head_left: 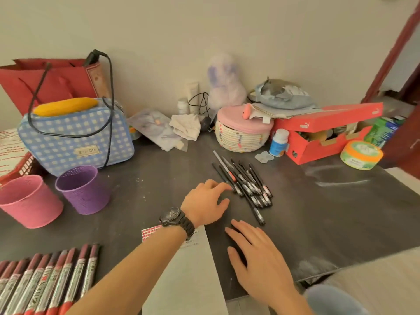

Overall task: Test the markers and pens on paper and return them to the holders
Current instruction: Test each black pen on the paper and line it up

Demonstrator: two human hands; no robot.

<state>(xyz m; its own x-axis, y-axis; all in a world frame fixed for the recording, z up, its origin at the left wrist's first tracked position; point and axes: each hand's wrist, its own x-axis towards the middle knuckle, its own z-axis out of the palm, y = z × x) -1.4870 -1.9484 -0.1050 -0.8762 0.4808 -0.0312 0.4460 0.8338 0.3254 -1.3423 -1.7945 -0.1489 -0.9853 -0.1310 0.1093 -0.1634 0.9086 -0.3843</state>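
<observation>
Dark grey table (pixel 329 212) set against a beige wall. Black pens (pixel 246 183) lie piled at frame centre, long axes running upper left to lower right. Left hand (pixel 204 205) touches the pile's left edge with bent fingertips; pinch cannot be told. Right hand (pixel 256 258), lower centre: flat, fingers straight, holding nothing. Pink holder (pixel 27 201) and purple holder (pixel 83 189) stand upright at left.

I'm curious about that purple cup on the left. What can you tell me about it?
The purple cup is a round holder, narrowing slightly downward, its wall dotted with tiny holes, like thin metal or plastic. It stands upright and open on the dark table, beside the pink cup, before a checked bag. Nothing sticks out.
</observation>
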